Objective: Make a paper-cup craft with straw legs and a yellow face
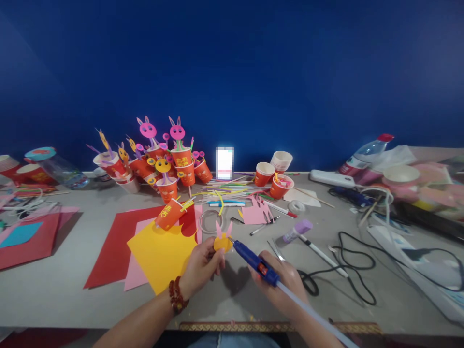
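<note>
Between the fingertips of my left hand [205, 258] is a yellow paper bunny head [222, 243] with two pink paper ears standing up. My right hand [281, 280] is wrapped round a blue glue gun [255, 261], a long pale glue stick running out of its back. The gun's nozzle touches or nearly touches the right edge of the yellow disc; I cannot tell which. Left of my left hand lie yellow paper [163, 251] and red paper [108, 256]. A tipped red paper cup [169, 214] rests on these sheets.
Red cups with finished paper bunnies [177, 130] crowd the back left. A tape ring [211, 221], cut pink paper [255, 212] and a purple glue stick [297, 231] lie beyond my hands. Scissors [276, 250] and a coiled black cord [348, 266] are at right. A bottle [366, 154] stands behind.
</note>
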`<state>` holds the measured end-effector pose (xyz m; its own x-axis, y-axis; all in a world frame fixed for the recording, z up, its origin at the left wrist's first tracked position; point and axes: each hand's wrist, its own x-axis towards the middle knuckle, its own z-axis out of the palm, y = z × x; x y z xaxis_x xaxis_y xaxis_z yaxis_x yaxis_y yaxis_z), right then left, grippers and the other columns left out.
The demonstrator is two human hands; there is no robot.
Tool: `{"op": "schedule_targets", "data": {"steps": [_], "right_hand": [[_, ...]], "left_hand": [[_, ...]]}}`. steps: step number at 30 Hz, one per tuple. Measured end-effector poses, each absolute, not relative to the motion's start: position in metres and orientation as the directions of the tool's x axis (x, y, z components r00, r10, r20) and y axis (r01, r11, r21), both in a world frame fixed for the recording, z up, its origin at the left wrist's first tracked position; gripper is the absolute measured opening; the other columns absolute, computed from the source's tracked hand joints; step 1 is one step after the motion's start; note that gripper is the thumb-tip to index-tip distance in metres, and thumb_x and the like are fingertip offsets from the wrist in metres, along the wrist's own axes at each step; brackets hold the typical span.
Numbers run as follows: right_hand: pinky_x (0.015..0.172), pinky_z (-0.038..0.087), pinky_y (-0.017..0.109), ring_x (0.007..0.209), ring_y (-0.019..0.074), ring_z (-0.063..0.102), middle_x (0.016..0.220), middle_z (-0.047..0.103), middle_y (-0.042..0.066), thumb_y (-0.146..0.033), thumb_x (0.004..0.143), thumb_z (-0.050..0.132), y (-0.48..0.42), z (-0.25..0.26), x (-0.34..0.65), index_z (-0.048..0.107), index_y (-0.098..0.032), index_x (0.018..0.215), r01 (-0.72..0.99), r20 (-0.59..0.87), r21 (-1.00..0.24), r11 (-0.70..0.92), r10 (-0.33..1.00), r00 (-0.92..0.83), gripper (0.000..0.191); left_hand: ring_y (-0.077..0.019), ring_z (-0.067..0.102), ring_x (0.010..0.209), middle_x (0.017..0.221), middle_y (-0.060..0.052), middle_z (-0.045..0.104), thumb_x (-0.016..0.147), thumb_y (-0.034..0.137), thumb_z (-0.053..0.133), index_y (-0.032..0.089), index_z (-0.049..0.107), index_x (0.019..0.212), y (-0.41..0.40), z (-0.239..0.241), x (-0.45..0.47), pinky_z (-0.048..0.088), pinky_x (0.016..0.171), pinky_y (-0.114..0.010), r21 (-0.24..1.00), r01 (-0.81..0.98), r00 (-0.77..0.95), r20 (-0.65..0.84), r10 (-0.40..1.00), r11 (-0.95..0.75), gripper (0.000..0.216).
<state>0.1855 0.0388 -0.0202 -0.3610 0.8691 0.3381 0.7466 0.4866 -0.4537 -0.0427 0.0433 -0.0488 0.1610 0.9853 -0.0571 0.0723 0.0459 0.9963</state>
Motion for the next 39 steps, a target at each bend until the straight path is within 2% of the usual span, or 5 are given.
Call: {"op": "schedule_targets", "data": {"steps": [12, 23, 26, 28, 39], "right_hand": [[0.051, 0.040, 0.025, 0.054, 0.0185, 0.065, 0.069, 0.069, 0.003, -0.030, 0.088, 0.055, 0.037, -0.013, 0.208, 0.060, -0.022, 0.090, 0.771, 0.288, -0.395, 0.499, 0.865, -0.412, 0.009], [0.042, 0.045, 0.029, 0.039, 0.0148, 0.054, 0.065, 0.068, 0.005, -0.051, 0.092, 0.056, 0.048, 0.039, 0.288, 0.062, -0.019, 0.087, 0.161, 0.315, -0.942, 0.294, 0.941, 0.125, 0.034], [0.042, 0.042, 0.027, 0.040, 0.0156, 0.053, 0.060, 0.063, 0.002, -0.053, 0.099, 0.033, 0.094, 0.047, 0.329, 0.057, -0.020, 0.096, 0.458, 0.443, -0.858, 0.231, 0.785, 0.433, 0.041], [0.055, 0.048, 0.028, 0.059, 0.0190, 0.064, 0.073, 0.068, 0.008, -0.048, 0.102, 0.027, 0.129, 0.042, 0.355, 0.060, -0.017, 0.098, 0.828, 0.364, -0.550, -0.109, 0.861, 0.355, 0.046], [0.072, 0.044, 0.031, 0.091, 0.0278, 0.067, 0.102, 0.072, 0.014, -0.015, 0.080, 0.066, 0.194, -0.006, 0.390, 0.068, -0.017, 0.109, 0.994, 0.135, -0.036, -0.105, 0.985, 0.109, 0.030]], "left_hand": [[-0.0081, 0.054, 0.044, 0.063, 0.004, 0.061, 0.095, 0.038, 0.052, 0.019, 0.058, 0.091, 0.042, -0.043, -0.044, 0.040, 0.044, -0.017, 0.994, 0.109, 0.148, -0.036, 0.988, 0.020, 0.020], [-0.0088, 0.054, 0.045, 0.062, 0.003, 0.062, 0.092, 0.047, 0.057, 0.020, 0.056, 0.082, 0.043, -0.048, -0.044, 0.042, 0.044, -0.018, 0.993, 0.081, 0.124, -0.091, 0.988, 0.082, 0.029], [-0.0090, 0.053, 0.044, 0.061, 0.004, 0.061, 0.089, 0.051, 0.059, 0.020, 0.057, 0.083, 0.043, -0.046, -0.043, 0.040, 0.042, -0.018, 0.995, 0.051, 0.116, -0.096, 0.989, 0.091, 0.032], [-0.0091, 0.053, 0.044, 0.060, 0.004, 0.061, 0.088, 0.052, 0.060, 0.020, 0.058, 0.083, 0.043, -0.045, -0.043, 0.041, 0.042, -0.018, 0.996, 0.033, 0.111, -0.087, 0.990, 0.084, 0.033], [-0.0093, 0.055, 0.044, 0.061, 0.004, 0.064, 0.084, 0.058, 0.063, 0.020, 0.056, 0.087, 0.052, -0.046, -0.047, 0.041, 0.043, -0.019, 0.994, -0.036, 0.070, -0.104, 0.992, 0.106, 0.038]]}}
